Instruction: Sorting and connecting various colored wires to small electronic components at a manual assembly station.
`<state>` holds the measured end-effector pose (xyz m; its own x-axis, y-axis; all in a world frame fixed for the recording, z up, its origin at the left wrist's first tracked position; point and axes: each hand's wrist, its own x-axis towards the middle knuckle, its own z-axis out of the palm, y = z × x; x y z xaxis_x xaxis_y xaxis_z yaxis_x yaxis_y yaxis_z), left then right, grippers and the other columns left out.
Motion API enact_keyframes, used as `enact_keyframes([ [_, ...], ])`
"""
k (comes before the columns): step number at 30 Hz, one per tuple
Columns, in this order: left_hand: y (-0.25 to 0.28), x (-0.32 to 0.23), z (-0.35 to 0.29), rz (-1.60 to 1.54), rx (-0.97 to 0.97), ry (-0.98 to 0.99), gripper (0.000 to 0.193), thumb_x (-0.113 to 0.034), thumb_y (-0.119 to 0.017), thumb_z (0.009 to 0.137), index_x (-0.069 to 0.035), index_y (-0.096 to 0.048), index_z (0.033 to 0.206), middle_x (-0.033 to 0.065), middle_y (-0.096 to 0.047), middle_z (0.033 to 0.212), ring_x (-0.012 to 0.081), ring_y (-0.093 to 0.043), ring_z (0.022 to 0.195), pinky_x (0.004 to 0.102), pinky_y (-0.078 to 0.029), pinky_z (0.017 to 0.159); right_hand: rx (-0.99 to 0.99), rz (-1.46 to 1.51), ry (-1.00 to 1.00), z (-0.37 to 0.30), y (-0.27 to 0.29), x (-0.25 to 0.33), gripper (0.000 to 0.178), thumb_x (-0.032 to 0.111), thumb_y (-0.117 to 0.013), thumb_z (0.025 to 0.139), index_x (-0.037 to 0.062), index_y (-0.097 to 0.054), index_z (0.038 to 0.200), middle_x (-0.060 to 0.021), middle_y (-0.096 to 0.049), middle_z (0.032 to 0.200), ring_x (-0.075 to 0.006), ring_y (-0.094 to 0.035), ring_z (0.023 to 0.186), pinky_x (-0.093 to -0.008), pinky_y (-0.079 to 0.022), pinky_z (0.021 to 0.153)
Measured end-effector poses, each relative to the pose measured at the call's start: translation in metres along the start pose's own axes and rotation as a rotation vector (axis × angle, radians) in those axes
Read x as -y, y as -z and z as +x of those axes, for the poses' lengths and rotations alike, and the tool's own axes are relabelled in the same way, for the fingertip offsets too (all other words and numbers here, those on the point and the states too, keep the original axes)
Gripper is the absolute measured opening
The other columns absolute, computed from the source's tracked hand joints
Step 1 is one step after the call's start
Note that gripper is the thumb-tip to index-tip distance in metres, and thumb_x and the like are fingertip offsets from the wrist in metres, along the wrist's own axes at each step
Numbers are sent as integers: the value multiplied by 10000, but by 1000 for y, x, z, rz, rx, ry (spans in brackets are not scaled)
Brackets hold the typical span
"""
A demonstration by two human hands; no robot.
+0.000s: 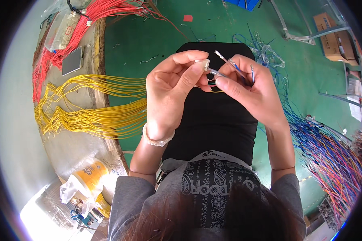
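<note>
A small translucent connector is pinched between thumb and forefinger of the left hand, raised above the lap. Thin wires with metal tips are gripped in the closed fingers of the right hand, one tip touching the connector. Yellow wires and a phone are laid on the counter at the left

at your left you see yellow wires, red wires, a phone; blue wires lower right.
</note>
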<state>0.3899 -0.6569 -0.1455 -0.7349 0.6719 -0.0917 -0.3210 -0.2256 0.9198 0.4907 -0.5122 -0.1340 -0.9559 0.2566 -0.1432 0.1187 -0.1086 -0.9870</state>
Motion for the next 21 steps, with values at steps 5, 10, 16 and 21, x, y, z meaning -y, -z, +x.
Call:
enact_keyframes([
  [5,-3,2,0,37,-28,-7,197,-17,-591,891,62,-601,1072,81,-626,858,109,-591,701,236,-514,648,-47,-52,65,-2,-1,1,156,111,-644,870,56,-498,860,48,-485,706,-9,-398,620,-188,-304,547],
  [10,-3,6,1,86,-30,-61,189,-14,-598,887,61,-604,1060,76,-621,848,105,-589,702,230,-508,658,-95,-23,53,0,3,-4,170,37,-629,864,47,-460,841,-9,-525,820,-56,-480,700,-202,-379,617],
  [16,2,5,3,212,-175,-186,160,18,-573,893,62,-604,1044,63,-599,866,94,-579,726,224,-504,682,-252,-126,411,1,11,-12,83,-18,-697,772,-25,-633,824,-56,-553,796,-123,-540,742,-225,-439,680],
  [21,1,4,0,266,-17,-236,175,43,-553,894,53,-605,1060,60,-578,929,91,-568,755,222,-494,694,-136,-36,184,2,18,-14,139,1,-699,775,-26,-702,911,-62,-614,829,-110,-567,765,-227,-458,673],
])
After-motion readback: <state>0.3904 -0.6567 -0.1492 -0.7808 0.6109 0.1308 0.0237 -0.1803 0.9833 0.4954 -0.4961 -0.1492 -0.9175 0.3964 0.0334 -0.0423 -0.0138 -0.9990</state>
